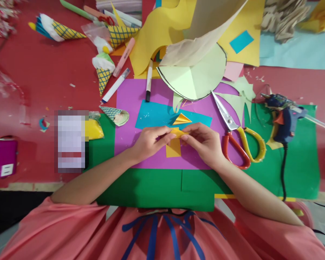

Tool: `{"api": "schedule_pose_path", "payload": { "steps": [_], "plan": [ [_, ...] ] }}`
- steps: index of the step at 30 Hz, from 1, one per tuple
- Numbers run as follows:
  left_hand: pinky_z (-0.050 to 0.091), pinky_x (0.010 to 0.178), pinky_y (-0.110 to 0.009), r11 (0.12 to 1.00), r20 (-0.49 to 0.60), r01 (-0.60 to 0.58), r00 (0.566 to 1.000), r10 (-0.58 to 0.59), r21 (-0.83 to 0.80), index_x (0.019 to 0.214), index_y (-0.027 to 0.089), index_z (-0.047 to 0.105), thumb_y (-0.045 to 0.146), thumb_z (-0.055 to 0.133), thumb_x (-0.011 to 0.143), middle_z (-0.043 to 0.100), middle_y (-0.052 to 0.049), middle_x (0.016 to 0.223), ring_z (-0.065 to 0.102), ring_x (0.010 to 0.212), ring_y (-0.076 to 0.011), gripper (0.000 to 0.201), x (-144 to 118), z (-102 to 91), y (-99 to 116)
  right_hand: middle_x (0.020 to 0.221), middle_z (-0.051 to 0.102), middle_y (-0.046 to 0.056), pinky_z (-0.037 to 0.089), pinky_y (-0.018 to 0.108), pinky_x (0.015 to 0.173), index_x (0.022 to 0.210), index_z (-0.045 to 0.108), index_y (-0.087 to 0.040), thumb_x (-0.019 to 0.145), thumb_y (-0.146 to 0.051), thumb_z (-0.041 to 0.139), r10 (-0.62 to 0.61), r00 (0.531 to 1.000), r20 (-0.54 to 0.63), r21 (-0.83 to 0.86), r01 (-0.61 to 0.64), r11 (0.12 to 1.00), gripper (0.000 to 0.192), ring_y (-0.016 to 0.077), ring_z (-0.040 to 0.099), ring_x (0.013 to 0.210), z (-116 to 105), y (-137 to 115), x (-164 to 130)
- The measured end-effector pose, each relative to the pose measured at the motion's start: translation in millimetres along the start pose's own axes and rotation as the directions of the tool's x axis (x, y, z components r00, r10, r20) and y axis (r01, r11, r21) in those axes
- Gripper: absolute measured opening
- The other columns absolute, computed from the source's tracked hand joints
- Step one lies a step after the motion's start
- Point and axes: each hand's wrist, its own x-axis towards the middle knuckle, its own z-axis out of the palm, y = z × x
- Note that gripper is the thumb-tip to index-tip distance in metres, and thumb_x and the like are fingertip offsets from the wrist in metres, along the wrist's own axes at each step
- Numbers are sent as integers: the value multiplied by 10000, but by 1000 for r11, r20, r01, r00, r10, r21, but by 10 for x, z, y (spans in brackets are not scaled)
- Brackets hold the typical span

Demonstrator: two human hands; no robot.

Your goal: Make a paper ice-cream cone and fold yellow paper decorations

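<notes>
Between both hands is a small strip of yellow-orange paper (pixel 173 147), its lower end hanging over the purple sheet (pixel 130 108). My left hand (pixel 153 141) pinches its upper left part between thumb and fingers. On the other side, my right hand (pixel 202 140) grips the upper right part the same way. The paper looks folded along its top, though the fingertips hide some of it. Just beyond the hands, a small folded orange paper piece (pixel 182 119) lies on a blue paper rectangle (pixel 148 115).
To the right lie scissors (pixel 231 126) with red and yellow handles and a blue glue gun (pixel 285 121). A pale green paper circle (pixel 197 77) sits ahead. Paper ice-cream cones (pixel 104 72), markers (pixel 116 86) and a yellow packet (pixel 94 129) are at the left.
</notes>
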Motion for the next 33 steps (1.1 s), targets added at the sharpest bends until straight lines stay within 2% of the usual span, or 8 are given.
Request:
{"api": "schedule_pose_path", "payload": {
  "steps": [4,7,10,15,20,25,30,33],
  "plan": [
    [398,486,-147,999,-5,6,1000,-6,-41,673,169,534,364,498,962,608,46,564,537,484,-40,350,-7,4,-8,779,647,7,492,238,602,1007,616,-174,862,-376,665,-6,997,78,-88,13,996,254,103,615,655,-13,3,13],
    [399,489,-150,998,3,23,1000,-23,-64,685,173,518,361,477,971,594,49,560,531,484,-40,345,-15,6,-12,701,606,-6,433,225,575,869,606,-175,933,-368,562,-48,988,148,-216,80,973,208,91,553,619,-23,-16,10],
    [396,481,-160,994,4,64,998,-64,-87,694,180,497,379,452,979,568,55,539,518,467,-45,350,-18,9,-9,665,586,-12,396,221,576,757,576,-177,971,-321,491,-107,971,216,-332,176,927,272,81,518,598,-29,-37,1],
    [383,470,-158,990,-2,88,996,-88,-110,708,186,479,397,452,978,539,66,526,502,454,-43,344,-19,13,-8,711,613,-1,414,212,608,777,575,-175,987,-312,455,-99,964,247,-296,172,939,278,80,542,623,-19,-35,-14],
    [351,450,-184,992,98,115,989,-109,-52,672,184,461,455,448,964,540,48,528,504,460,-62,399,-22,-4,-23,685,589,-5,386,205,563,774,575,-166,971,-326,476,-93,969,230,-291,159,943,272,74,503,587,-16,-24,-22],
    [317,452,-188,999,128,17,991,-24,51,685,182,488,425,446,965,527,56,510,478,447,-62,373,-11,-15,-26,634,552,-32,325,198,488,823,575,-162,938,-349,526,-80,956,283,-307,169,937,226,59,428,513,-25,-38,-30],
    [283,446,-190,992,73,-69,995,62,101,672,184,474,411,482,949,487,65,504,431,440,-54,359,-1,10,-33,597,508,-41,305,210,475,777,545,-170,906,-436,568,-71,952,298,-330,173,928,296,64,409,508,-22,-33,-28],
    [273,446,-194,989,67,-99,994,92,112,646,187,433,377,475,948,439,71,495,385,430,-50,359,0,14,-29,607,537,-32,323,215,493,752,534,-180,924,-421,550,-62,959,278,-353,162,921,296,69,417,516,-11,-27,-32]
  ]
}}
